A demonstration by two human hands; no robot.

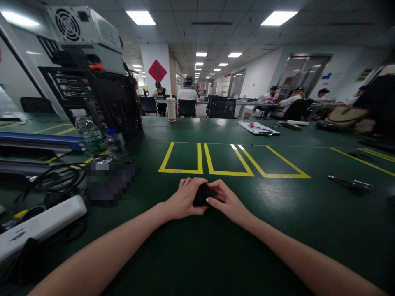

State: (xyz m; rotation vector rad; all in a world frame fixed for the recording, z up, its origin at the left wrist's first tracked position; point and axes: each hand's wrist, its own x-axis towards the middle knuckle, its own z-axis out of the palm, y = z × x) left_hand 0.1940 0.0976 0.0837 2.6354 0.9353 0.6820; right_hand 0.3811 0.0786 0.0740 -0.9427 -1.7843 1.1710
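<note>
A small black object (200,195) is between my two hands, low over the green table (234,242); its kind I cannot make out. My left hand (186,198) wraps round it from the left, with the fingers over its top and the thumb below. From the right, my right hand (226,199) pinches at its edge between thumb and fingers. Much of the object is hidden by the fingers. Just beyond the hands, yellow tape outlines (228,173) mark the tabletop.
To the left stand a water bottle (91,137), a smaller blue-capped bottle (116,144) and a black computer case (114,102). A white power strip (43,226) and cables lie nearer. Metal pliers-like tool (350,183) lies right. Behind are a clipboard (257,128) and a white cup (171,109).
</note>
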